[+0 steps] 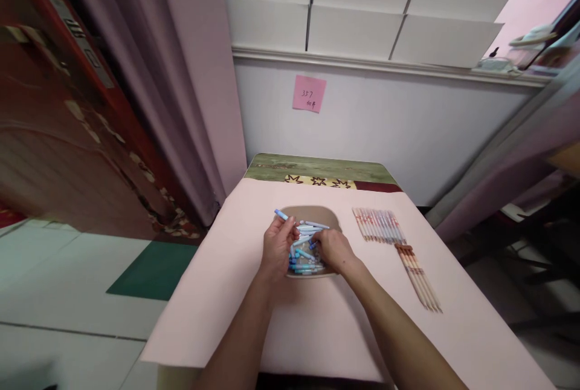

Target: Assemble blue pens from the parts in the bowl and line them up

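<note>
My left hand (278,243) is closed around a blue pen (281,214), whose end sticks up past the thumb at the left rim of a beige container (312,211). Inside that container lie several blue and teal pens (304,255), pointing various ways. Over its right side, my right hand (334,249) reaches in with bent fingers, pinching a dark blue piece (312,245) that looks like a pen's end. The right fingertips are partly hidden among the pens.
Right of the container, a row of pale patterned pens (379,225) lies on the pink-covered table (217,293). Closer to me sits a group of brown-topped pens (417,278). A wall with a pink note (309,94) rises behind; a red door (90,136) stands left.
</note>
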`<state>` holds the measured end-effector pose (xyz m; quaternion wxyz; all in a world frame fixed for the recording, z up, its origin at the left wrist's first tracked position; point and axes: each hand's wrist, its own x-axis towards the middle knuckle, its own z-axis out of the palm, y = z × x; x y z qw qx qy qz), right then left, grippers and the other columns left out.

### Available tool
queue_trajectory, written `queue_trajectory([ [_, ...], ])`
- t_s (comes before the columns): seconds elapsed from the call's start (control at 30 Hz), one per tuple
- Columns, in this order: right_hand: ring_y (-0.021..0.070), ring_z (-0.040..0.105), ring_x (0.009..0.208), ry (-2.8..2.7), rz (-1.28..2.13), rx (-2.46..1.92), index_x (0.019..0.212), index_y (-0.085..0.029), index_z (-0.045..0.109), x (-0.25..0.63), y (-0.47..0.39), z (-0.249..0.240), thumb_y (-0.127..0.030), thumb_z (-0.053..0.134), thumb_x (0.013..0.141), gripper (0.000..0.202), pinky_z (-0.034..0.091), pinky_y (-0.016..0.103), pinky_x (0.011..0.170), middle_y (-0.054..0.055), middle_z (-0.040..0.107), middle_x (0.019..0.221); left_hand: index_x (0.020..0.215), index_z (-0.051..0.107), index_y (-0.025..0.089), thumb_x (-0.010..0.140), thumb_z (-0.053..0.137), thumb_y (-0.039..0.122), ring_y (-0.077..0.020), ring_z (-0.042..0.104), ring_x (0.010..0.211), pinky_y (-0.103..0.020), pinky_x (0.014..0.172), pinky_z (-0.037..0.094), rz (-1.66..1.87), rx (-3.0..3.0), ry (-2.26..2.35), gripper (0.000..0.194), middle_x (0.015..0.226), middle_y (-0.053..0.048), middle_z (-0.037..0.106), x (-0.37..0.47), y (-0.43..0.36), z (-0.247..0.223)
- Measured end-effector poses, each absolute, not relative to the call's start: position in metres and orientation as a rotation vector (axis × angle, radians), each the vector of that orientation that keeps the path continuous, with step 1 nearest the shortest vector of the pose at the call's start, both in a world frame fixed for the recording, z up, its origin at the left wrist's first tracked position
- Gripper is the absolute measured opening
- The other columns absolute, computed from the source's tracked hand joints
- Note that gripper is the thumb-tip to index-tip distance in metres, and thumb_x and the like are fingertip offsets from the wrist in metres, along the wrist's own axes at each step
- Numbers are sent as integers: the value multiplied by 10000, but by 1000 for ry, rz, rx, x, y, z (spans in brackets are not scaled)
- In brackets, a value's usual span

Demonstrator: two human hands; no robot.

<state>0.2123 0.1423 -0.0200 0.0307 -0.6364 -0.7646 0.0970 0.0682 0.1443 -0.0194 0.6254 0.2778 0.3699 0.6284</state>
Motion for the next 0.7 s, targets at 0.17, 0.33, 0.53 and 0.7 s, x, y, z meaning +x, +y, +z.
queue_trajectory([
  [0.17, 230, 696, 849, -2413, 311, -1955, 883, -232, 762, 204, 147, -19, -181, 555, 814, 225, 470, 265, 719, 100, 752, 870, 774, 626, 145, 645, 790, 333, -53, 521, 519, -180, 521, 420, 1416, 599, 847, 281, 714, -2, 649, 68, 145, -20],
  [0.33, 280, 702, 837, -2508, 292, -1948, 895, -129, 752, 189, 149, -21, -109, 539, 797, 236, 497, 306, 709, 182, 737, 873, 789, 644, 139, 642, 798, 335, -55, 532, 533, -173, 523, 425, 1385, 577, 841, 289, 716, -4, 649, 67, 145, -21],
  [0.53, 313, 695, 872, -2540, 303, -1957, 930, -71, 738, 176, 148, -23, -69, 501, 807, 267, 505, 355, 745, 232, 721, 906, 773, 649, 126, 638, 805, 331, -49, 502, 507, -155, 497, 405, 1364, 548, 809, 291, 592, 36, 568, 67, 146, -21],
  [0.7, 323, 685, 871, -2426, 386, -1954, 890, -62, 725, 182, 145, -17, -163, 615, 720, 226, 491, 345, 750, 238, 718, 903, 807, 647, 118, 664, 788, 343, -61, 526, 512, -165, 498, 426, 1347, 518, 776, 301, 612, 20, 586, 64, 143, -18],
])
